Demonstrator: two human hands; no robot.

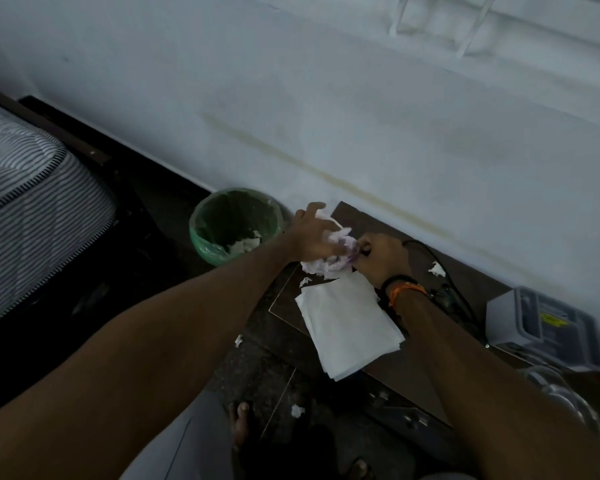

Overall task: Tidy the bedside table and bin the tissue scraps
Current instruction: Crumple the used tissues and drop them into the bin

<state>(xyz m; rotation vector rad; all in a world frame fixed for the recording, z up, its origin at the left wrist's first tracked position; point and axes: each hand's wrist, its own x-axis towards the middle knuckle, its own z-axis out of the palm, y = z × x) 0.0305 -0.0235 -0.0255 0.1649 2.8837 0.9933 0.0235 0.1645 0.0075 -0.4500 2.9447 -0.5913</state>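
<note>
Presently a crumpled wad (329,252) of tissue is held between both hands at the far left corner of the bench (413,368). The left hand (312,239) lies over the wad with fingers curled round it; the right hand (378,256) pinches its right side. The wad has no clear long axis, being bunched.

Just beside it, nearer the person, a flat stack of tissues (347,327) is laid, its long axis running diagonally from the far left to the near right, and its near corner overhangs the front edge of the bench. Small scraps are seen on the bench: one (305,281) by the left edge, one (436,270) near the wall by a black cable (426,249). More scraps (296,410) lie on the floor.

The bin (234,225), lined in green, stands on the floor just left of the bench against the wall, its mouth open upward, with scraps already inside. Between bin and bed (32,209) a strip of floor is left. A grey box (548,329) occupies the right end of the bench.
</note>
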